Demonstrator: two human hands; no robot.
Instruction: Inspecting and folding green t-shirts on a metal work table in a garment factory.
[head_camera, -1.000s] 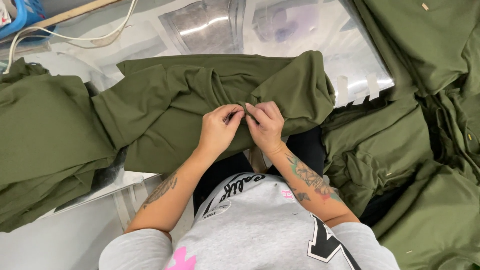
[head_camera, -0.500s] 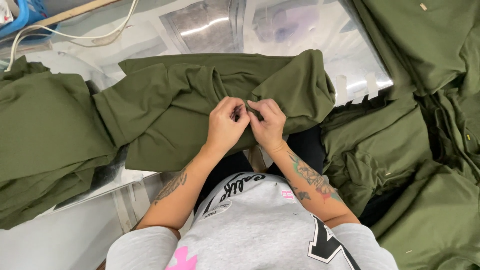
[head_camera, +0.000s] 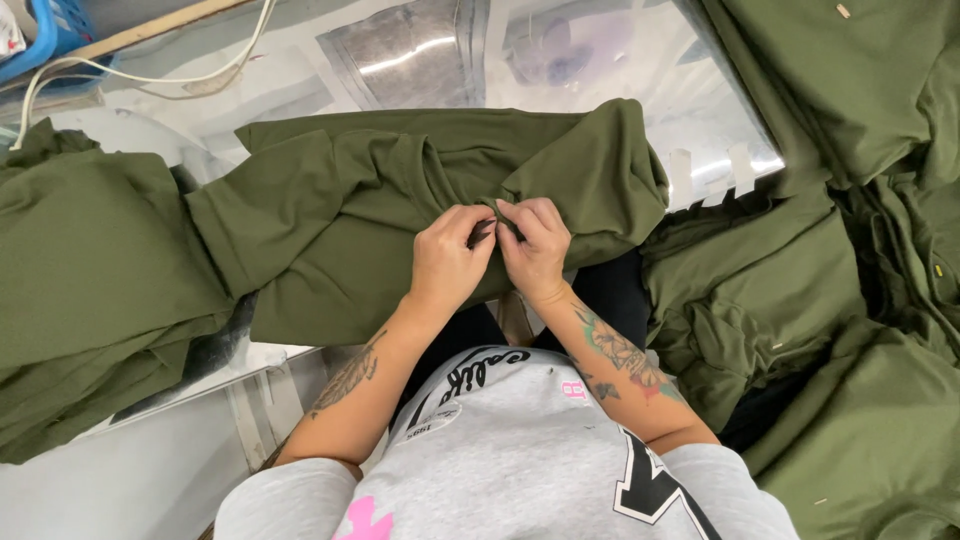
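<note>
1. Since a second ago your two hands have drawn closer together on the fold; the olive garment (head_camera: 400, 200) itself has hardly shifted on the worktop (head_camera: 600, 50).
2. Your left hand (head_camera: 447, 262) is closed, fingertips pinching a small ridge of the fabric; your right hand (head_camera: 535, 250) is closed too, pinching the same ridge just beside it, so the thumbs nearly touch.
3. Judging by the grip, you are working at a tiny spot on the cloth, perhaps a seam or a loose thread; what sits between the fingertips is too small to tell.
4. A next move would call for a fine, steady pinch, with the fabric held taut between both hands.
5. That garment lies bunched directly under and ahead of your hands, its near edge hanging towards your lap.
6. More olive garments are heaped on your left (head_camera: 80, 280) and on your right (head_camera: 820, 300), well apart from the pinch.
</note>
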